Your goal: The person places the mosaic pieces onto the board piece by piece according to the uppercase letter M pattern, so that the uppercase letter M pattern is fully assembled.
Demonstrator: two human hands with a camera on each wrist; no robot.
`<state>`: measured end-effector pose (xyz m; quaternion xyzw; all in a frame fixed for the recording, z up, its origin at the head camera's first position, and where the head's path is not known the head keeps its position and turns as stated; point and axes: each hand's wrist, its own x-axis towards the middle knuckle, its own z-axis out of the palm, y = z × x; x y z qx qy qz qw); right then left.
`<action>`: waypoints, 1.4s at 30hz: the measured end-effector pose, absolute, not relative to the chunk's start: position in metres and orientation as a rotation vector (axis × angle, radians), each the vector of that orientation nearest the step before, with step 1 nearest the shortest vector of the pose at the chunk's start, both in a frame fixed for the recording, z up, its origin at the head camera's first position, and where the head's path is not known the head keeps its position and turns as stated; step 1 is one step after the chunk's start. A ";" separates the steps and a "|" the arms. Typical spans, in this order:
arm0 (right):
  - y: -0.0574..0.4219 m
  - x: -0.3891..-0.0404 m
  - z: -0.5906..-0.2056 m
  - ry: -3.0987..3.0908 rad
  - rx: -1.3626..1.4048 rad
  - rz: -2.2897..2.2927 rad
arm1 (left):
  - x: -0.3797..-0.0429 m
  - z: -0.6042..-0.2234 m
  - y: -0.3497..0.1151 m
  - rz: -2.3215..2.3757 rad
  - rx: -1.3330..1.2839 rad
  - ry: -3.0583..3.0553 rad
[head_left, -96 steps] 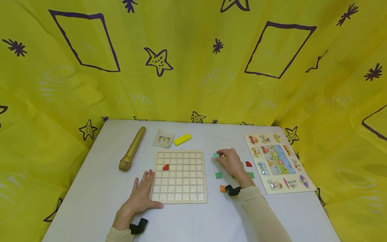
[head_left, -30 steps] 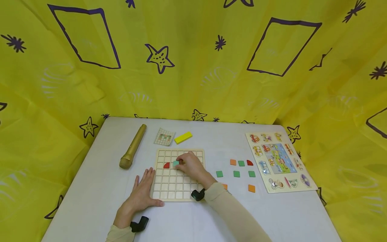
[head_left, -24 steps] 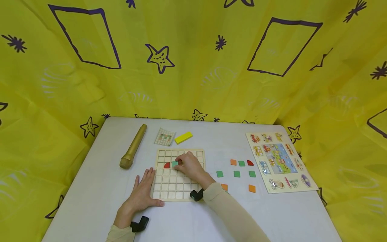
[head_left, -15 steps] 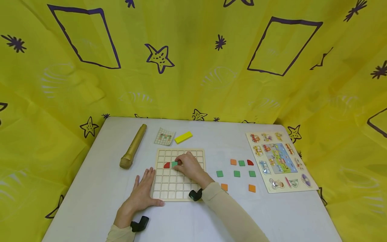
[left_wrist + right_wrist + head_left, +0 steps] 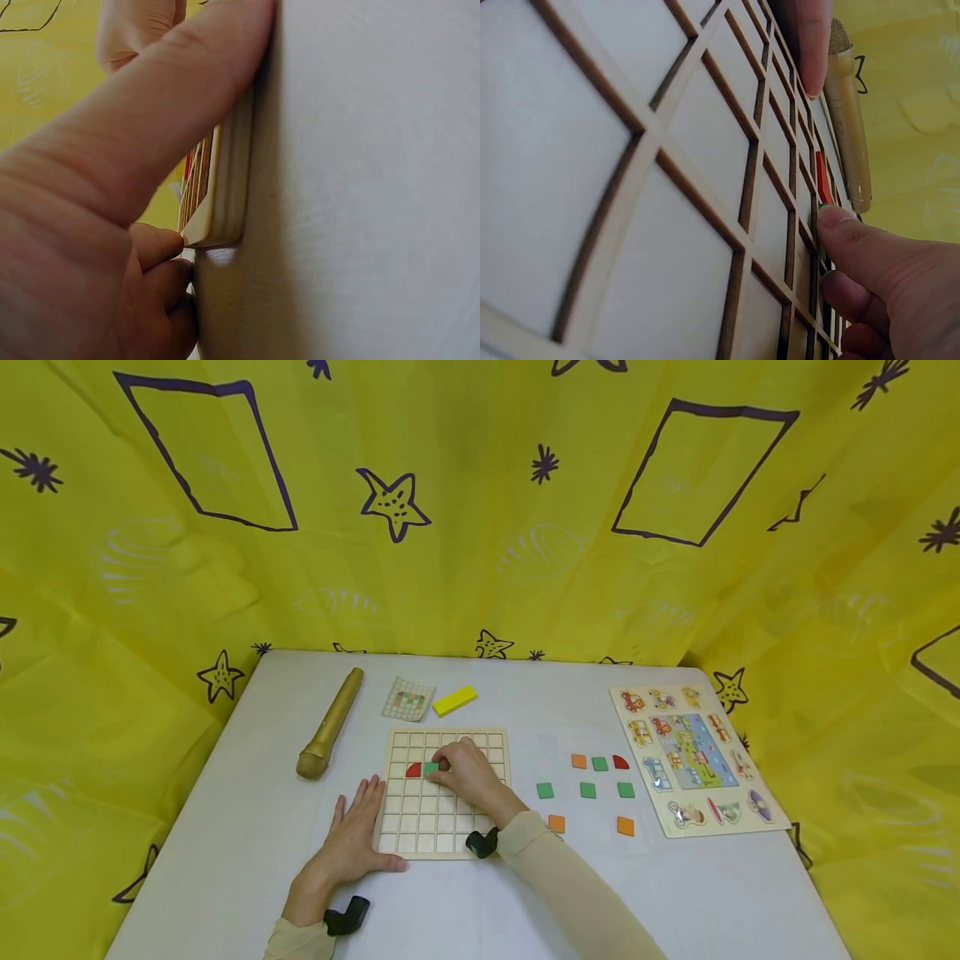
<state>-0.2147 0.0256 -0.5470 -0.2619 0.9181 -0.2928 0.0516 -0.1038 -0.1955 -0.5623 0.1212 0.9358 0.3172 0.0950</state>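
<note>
A square wooden grid board lies flat on the table. One red quarter-circle tile sits in a cell of its third row. My right hand is over the board and pinches a green square tile between thumb and fingertips, at the cell just right of the red tile. Whether the green tile is fully down in the cell, I cannot tell. My left hand rests at the board's lower left corner, fingers straight along the left edge and thumb by the near edge.
Several loose green, orange and red tiles lie right of the board. Beyond them is a picture puzzle. A gold microphone lies at the left. Behind the board are a pattern card and a yellow block.
From the loose tiles at the right, my right hand has moved left to the board with the green tile. Lately it has shifted slightly further left, towards the red tile. My left hand stays put.
</note>
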 end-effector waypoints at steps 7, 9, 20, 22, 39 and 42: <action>0.025 -0.214 -0.549 2.800 -0.801 -0.872 | -0.103 -0.562 -0.195 0.932 0.359 2.781; 0.025 -0.215 -0.548 2.800 -0.800 -0.872 | -0.104 -0.562 -0.195 0.930 0.359 2.782; 0.024 -0.216 -0.546 2.784 -0.789 -0.879 | -0.105 -0.562 -0.195 0.932 0.356 2.782; 0.024 -0.216 -0.547 2.786 -0.790 -0.864 | -0.105 -0.562 -0.195 0.929 0.354 2.782; 0.047 -0.215 -0.541 2.772 -0.746 -0.980 | -0.103 -0.562 -0.195 0.934 0.347 2.782; 0.056 -0.216 -0.537 2.769 -0.723 -0.985 | -0.104 -0.562 -0.195 0.932 0.347 2.783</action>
